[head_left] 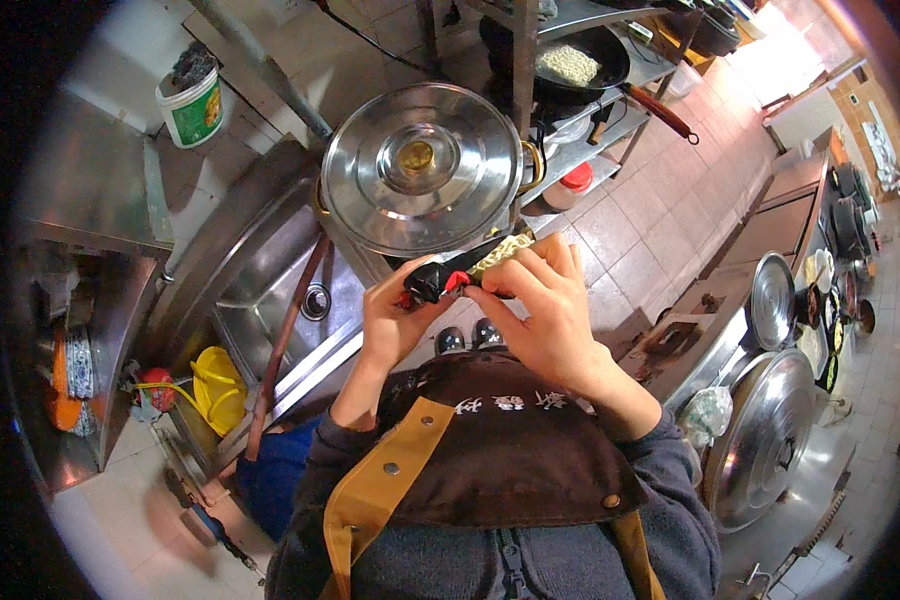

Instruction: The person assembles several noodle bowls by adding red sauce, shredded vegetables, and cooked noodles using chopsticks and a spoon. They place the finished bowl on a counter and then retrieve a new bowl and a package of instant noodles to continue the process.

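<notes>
In front of my chest, both hands hold a black and red instant noodle packet [428, 281]. My left hand [395, 312] grips its crumpled left part, with the thumb toward the middle. A pale, wavy block of dry noodles [505, 253] shows at the torn right side. My right hand [545, 300] is closed round that side, its fingertips against the noodles and the wrapper. The palm and fingers hide part of the packet. Just beyond my hands stands a large steel pot with its lid [420, 168] on.
A second noodle block [570, 65] lies in a black wok [610, 75] on the far rack. To the left is a steel sink [255, 310] with a yellow scoop [217, 388] beside it. Large pot lids [765, 440] line the counter at right. A white-green bucket [190, 108] hangs far left.
</notes>
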`<state>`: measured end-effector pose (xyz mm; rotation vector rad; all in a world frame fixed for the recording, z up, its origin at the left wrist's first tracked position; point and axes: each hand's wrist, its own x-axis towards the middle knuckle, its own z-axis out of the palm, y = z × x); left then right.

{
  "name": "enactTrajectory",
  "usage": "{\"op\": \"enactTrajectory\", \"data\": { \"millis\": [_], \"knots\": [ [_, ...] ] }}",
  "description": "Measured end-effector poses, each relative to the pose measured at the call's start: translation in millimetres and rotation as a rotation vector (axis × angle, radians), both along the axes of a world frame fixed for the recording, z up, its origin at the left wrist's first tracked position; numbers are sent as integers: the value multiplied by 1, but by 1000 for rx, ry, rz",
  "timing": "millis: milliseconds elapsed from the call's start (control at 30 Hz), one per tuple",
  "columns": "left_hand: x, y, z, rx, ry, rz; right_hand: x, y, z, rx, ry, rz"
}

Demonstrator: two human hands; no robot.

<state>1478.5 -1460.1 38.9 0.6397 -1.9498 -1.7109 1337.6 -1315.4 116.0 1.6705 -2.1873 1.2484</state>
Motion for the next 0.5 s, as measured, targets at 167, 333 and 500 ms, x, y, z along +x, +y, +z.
{"op": "enactTrajectory", "data": {
  "millis": [167, 333, 500],
  "knots": [
    [-2, 1, 11, 198, -55, 41, 4, -3, 3, -59, -15, 119],
    [2, -2, 8, 193, -15, 14, -2, 0, -1, -20, -76, 290],
    [3, -8, 4, 164, -125, -2, -9, 3, 9, -56, 142, 298]
  ]
}}
